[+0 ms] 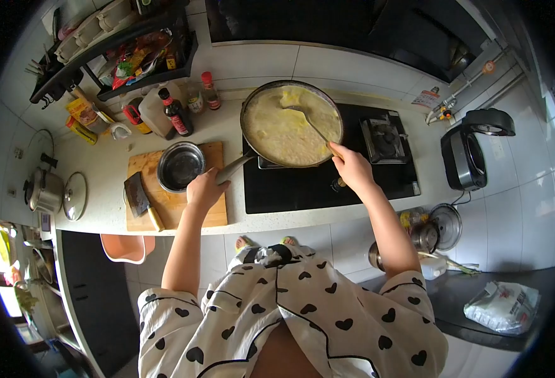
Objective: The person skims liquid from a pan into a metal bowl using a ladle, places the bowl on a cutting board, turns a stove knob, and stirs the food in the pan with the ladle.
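Observation:
A large wok (339,107) sits over the left burner, filled with a pale yellowish bubbling soup (277,126). My left hand (206,189) is closed around the wok's handle (236,165), to the left of the pan. In my right hand (353,167) is the handle of a ladle (317,131), its head dipped into the soup near the far side. A metal bowl (181,166) stands on the wooden cutting board (211,217), just beyond my left hand. On the same board lies a cleaver (137,194) with a light wooden handle.
The black cooktop (296,195) has a second burner (384,140) at right. Sauce bottles (176,113) line the wall behind the board. A pot (45,189) and a glass lid (75,196) stand at left. A black rice cooker (465,154) is at right, an orange basin (126,247) below the counter.

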The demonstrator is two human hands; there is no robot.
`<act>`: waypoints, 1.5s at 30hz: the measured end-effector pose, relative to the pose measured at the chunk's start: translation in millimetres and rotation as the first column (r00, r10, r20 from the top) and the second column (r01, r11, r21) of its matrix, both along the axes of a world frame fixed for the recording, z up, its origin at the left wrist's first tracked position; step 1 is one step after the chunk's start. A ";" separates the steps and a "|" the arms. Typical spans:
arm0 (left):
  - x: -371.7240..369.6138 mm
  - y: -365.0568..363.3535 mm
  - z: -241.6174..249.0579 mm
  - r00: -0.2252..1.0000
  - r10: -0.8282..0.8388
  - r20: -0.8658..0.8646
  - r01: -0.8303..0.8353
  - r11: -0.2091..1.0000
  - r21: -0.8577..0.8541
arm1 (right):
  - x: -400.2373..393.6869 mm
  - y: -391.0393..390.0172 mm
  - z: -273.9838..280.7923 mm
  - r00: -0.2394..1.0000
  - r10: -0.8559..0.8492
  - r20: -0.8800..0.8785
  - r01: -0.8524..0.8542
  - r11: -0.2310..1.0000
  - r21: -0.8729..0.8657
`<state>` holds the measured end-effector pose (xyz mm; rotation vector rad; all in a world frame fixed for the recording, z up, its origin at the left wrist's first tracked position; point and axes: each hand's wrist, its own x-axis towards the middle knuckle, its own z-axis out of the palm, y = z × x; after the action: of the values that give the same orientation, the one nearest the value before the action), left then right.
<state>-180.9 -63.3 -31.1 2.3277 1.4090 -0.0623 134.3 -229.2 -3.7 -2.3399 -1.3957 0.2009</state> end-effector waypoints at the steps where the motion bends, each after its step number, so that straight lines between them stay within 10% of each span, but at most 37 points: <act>1: -0.2 0.7 -1.0 1.000 -0.004 -0.007 0.004 1.000 0.001 | -0.3 -2.9 3.1 1.000 0.009 -0.002 -0.009 1.000 -0.003; 20: 0.3 0.3 0.6 1.000 -0.004 -0.013 0.004 1.000 0.006 | -17.2 -46.3 85.2 0.955 0.063 -0.291 -0.128 0.970 -0.209; 45: -2.0 2.8 -7.6 1.000 -0.014 0.005 0.014 1.000 0.015 | -28.3 6.3 14.3 0.994 0.102 -0.043 -0.106 0.987 -0.120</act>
<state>-182.9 -60.5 -38.7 2.3478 1.3958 -0.0501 106.0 -222.9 10.6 -2.3487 -1.5284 0.3674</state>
